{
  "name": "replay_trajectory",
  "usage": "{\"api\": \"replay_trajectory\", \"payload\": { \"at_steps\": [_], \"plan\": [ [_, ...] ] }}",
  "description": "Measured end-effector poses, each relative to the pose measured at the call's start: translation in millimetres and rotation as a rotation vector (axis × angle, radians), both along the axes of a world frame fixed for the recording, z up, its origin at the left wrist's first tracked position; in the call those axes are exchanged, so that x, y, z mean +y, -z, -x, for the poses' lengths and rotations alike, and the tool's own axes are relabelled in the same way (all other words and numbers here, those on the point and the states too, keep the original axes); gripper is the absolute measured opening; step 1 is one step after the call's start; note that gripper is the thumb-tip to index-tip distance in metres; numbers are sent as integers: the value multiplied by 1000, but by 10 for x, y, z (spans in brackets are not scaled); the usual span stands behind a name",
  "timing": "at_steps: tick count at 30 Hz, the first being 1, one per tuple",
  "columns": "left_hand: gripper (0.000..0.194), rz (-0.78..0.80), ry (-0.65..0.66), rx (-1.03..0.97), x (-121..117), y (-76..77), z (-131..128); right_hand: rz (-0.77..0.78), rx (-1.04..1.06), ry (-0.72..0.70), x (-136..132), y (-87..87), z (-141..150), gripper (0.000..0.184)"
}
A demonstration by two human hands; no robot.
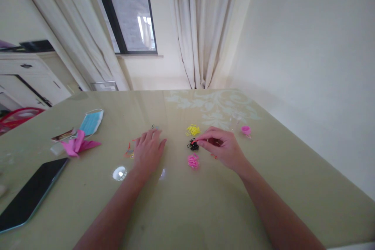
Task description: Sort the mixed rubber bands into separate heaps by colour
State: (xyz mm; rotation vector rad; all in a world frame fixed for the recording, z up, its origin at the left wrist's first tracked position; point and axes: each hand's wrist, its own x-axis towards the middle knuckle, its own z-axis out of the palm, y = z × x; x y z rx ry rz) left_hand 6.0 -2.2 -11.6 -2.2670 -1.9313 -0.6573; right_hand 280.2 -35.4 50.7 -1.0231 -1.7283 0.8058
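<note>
My right hand (225, 149) pinches a small red rubber band (194, 141) between thumb and fingertips, right over a little pile of black rubber bands (193, 146). A pile of yellow rubber bands (193, 129) lies just beyond the black one, and a pile of pink rubber bands (193, 161) just nearer to me. Partly under my right hand, a few red bands (214, 156) show. My left hand (149, 151) rests flat with fingers stretched out, holding nothing visible. Mixed loose bands (129, 152) peek out at its left side; others near its fingertips are partly hidden.
At left on the glossy table (181, 211) are a dark-screened tablet (33, 191), a pink folded paper shape (78, 144) and a blue face mask (91, 122). A small pink cup-like item (246, 130) sits at right, near the wall (316, 66).
</note>
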Motion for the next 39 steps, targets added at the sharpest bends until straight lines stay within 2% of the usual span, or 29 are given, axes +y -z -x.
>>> {"api": "replay_trajectory", "payload": {
  "at_steps": [3,7,12,16,24,28,31,36,39],
  "plan": [
    [51,111,-131,114,40,44,108,10,13,-25,-1,-31,-32,33],
    [46,199,-135,164,83,48,155,-27,-61,28,78,-38,-185,28],
    [33,162,-112,185,110,5,164,63,-384,177,247,38,-523,16],
    [30,136,-89,146,109,-13,165,191,-601,219,317,110,-657,14],
    [35,114,-60,53,113,-28,114,274,-659,245,307,157,-612,17],
    [31,112,-64,17,114,-34,114,296,-665,236,323,215,-639,15],
    [28,84,-73,-33,111,-34,116,312,-689,288,337,233,-662,17],
    [24,59,-61,-107,112,-30,127,222,-688,374,347,190,-669,33],
    [19,64,-58,-244,126,-31,128,167,-661,413,339,163,-621,39]
  ]
}}
